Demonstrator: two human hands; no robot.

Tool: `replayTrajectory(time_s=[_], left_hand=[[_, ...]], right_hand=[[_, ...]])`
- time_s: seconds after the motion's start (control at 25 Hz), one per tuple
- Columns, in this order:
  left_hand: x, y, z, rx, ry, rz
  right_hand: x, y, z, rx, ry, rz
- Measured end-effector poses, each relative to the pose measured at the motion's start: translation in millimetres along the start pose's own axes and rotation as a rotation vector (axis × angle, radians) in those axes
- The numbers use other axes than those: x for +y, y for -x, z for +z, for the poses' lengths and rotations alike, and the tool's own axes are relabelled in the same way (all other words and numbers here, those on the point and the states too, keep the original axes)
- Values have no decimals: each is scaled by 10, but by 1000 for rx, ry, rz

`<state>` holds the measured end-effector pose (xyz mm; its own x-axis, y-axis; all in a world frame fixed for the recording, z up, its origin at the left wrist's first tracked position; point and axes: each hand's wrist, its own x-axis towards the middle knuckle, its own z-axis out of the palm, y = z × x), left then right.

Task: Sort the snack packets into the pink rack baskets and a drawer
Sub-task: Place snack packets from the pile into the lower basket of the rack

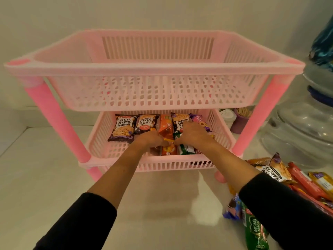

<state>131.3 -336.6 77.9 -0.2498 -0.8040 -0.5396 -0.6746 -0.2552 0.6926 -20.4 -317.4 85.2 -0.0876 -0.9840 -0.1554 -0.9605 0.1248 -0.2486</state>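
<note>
Pale tabletop against a wall, pink rack [59, 116] near its back edge: both hands [151, 138] [193, 132] curled around packets [166, 127] in the lower basket [100, 134], lining rows; upper basket [155, 69] empty; unsorted packets [281, 170] at right edge.

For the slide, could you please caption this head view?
Both hands arrange snack packets in the lower basket of a pink rack; upper basket looks empty.
</note>
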Motion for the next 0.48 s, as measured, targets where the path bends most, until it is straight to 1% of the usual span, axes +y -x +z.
replayTrajectory(time_s=[0.16,0.24,0.32,0.4,0.48], left_hand=[[-55,-10,-4,41,-86,36],[-97,-13,19,65,-182,42],[-115,-16,26,87,-238,33],[-122,-14,10,103,-243,8],[-108,24,-5,127,-243,-24]], right_hand=[[50,-50,-72,-183,-100,14],[62,-27,-77,-233,-128,11],[56,9,-80,-243,-149,-4],[57,34,-105,-219,-142,-41],[84,65,-157,-103,-105,-79]])
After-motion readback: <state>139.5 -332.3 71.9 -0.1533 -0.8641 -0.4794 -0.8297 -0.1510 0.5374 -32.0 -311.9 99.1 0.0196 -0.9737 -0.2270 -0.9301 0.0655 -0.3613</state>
